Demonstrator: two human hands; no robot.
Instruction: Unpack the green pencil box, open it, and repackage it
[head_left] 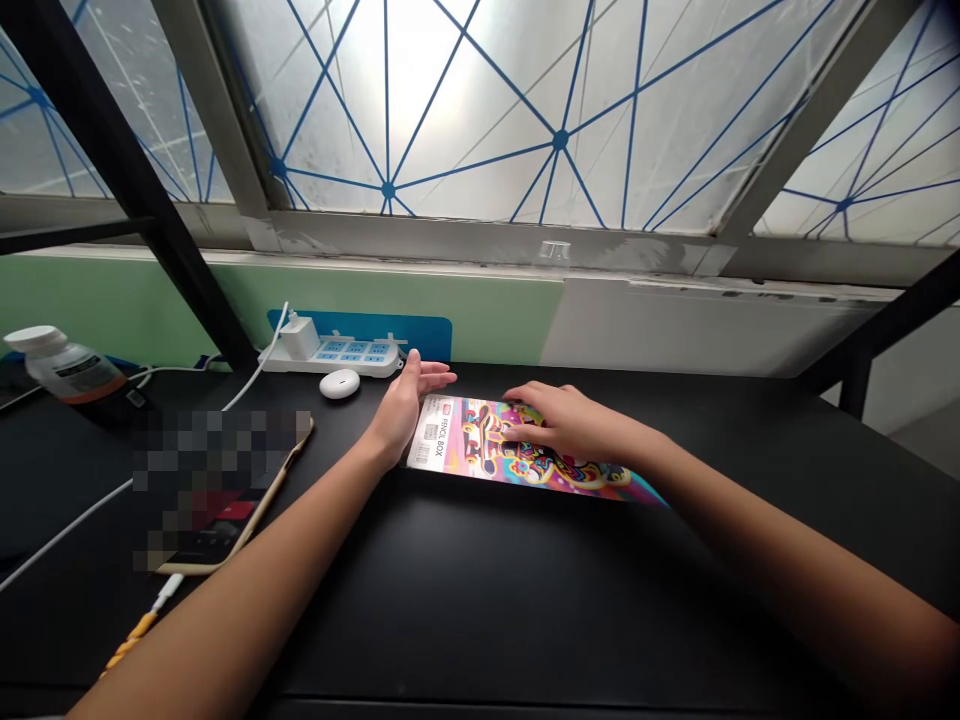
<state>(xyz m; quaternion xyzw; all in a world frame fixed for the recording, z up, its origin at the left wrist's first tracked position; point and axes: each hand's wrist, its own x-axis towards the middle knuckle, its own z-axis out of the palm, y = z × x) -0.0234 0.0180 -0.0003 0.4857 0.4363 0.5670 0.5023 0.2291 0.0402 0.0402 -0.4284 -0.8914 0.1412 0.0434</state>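
Where covered by the right hand, impossible to make out the printed art of the pencil box. Partly lost, too, behind the right wrist, toward the box's right end. Cannot tell whether touching or only just beside the box's left end, for the left hand. Blotted out by coarse pixels, left of the left forearm: most of a smartphone in a beige case. Cut off by that same forearm: a yellow-wrapped cable. Too small to read, well left of the left hand: the label on a white-capped bottle.

Beneath both hands, a black desk. Just beyond the left hand, a white power strip with a white charger plugged in; left of that hand, an oval white earbud case. Farther beyond both, a pale green wall and a frosted window crossed by blue lines.

Lying flat between the hands and under the right one: a long, slim box, rainbow-bright, with what looks like a cartoon skateboard and, nearest the left hand, a white panel lettered "PENCIL BOX". For the right hand, spread over the top, with thumb parted from fingers. For the left, held on edge, with thumb up and fingers stretched rightward.
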